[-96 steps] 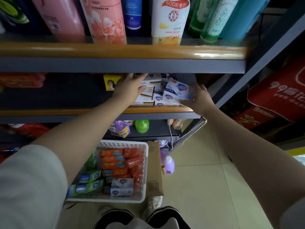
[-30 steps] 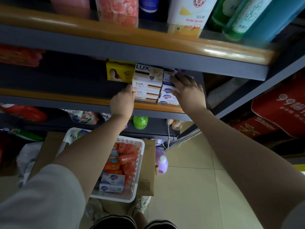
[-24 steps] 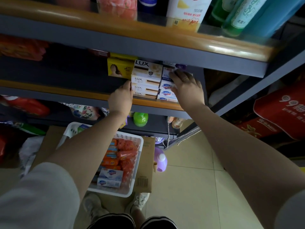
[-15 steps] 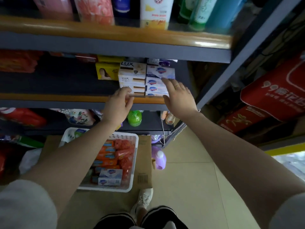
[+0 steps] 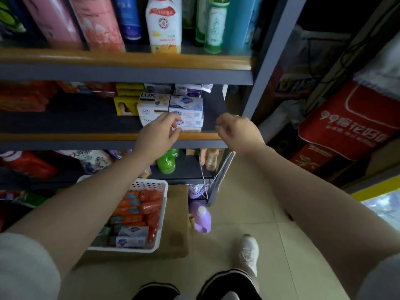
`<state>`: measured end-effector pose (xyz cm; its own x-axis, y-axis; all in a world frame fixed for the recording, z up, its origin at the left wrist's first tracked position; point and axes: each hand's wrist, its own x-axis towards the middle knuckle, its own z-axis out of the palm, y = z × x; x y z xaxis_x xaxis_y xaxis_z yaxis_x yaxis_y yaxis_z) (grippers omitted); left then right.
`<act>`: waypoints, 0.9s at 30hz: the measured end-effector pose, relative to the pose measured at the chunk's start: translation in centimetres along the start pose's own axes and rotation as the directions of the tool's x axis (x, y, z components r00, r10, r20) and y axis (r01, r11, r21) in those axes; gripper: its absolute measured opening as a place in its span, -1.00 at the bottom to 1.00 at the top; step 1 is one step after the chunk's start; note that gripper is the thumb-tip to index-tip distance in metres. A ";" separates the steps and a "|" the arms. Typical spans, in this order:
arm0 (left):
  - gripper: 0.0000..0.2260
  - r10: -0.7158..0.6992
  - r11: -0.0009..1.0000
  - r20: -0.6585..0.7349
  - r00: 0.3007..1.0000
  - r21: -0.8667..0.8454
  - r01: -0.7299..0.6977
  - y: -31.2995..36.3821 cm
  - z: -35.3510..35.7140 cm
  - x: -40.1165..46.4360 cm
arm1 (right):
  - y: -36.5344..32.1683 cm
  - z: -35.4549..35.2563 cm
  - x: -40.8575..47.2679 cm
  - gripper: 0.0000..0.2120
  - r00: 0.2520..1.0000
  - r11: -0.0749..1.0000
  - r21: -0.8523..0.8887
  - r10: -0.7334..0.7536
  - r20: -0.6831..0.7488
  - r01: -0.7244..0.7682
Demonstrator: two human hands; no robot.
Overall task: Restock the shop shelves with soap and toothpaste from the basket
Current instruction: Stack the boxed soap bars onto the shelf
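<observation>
On the middle shelf (image 5: 65,137) stand a stack of white LUX soap boxes (image 5: 154,105) and, right of it, a stack of white-and-blue soap boxes (image 5: 187,109). My left hand (image 5: 159,133) hovers just in front of these stacks with loosely curled fingers and holds nothing. To the right, my right hand (image 5: 238,132) hangs in front of the shelf edge, fingers loosely curled, also with nothing in it. Below, the white basket (image 5: 161,215) on the floor holds orange and red packs and a white-and-blue soap box (image 5: 132,236).
Tall bottles (image 5: 163,24) fill the top shelf. The lower shelf carries a green bottle (image 5: 167,162) and other goods. A cardboard box (image 5: 177,221) and a purple bottle (image 5: 201,217) sit beside the basket. Red bags (image 5: 350,122) are piled to the right. My shoe (image 5: 249,252) stands on tiled floor.
Both hands have let go of the soap stacks and drawn back from the shelf toward me. The right hand moved right and its fingers curled. The view tilted slightly.
</observation>
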<state>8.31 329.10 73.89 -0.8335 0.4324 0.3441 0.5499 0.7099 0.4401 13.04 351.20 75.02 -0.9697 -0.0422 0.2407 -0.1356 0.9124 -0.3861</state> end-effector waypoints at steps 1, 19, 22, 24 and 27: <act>-0.77 -0.001 1.000 -0.004 1.000 0.013 0.001 1.0 0.5 0.6 | 1.7 -0.5 0.1 -0.79 0.998 1.000 0.004 -0.008 0.057 0.007; -0.84 -0.404 0.875 -0.146 0.903 0.227 0.428 11.7 11.1 11.3 | 20.7 1.3 15.3 -0.86 0.946 0.956 0.290 -0.139 0.294 0.050; -0.72 -0.428 0.841 -0.200 0.881 0.268 0.470 11.0 12.5 10.6 | 19.8 5.3 18.2 -0.71 0.954 0.928 0.365 -0.179 0.241 0.082; -0.65 -0.435 0.822 -0.241 0.868 0.287 0.492 10.6 13.2 10.1 | 19.1 7.6 19.9 -0.63 0.960 0.923 0.371 -0.189 0.205 0.102; -0.45 -0.418 0.822 -0.261 0.870 0.299 0.485 10.3 13.9 9.6 | 18.2 10.2 22.5 -0.56 0.974 0.943 0.311 -0.174 0.147 0.121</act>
<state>5.16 348.29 70.18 -0.9410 -0.0658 0.3321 0.0318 0.9594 0.2802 -13.27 362.68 64.35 -0.9506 -0.2594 0.1705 -0.3084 0.7283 -0.6119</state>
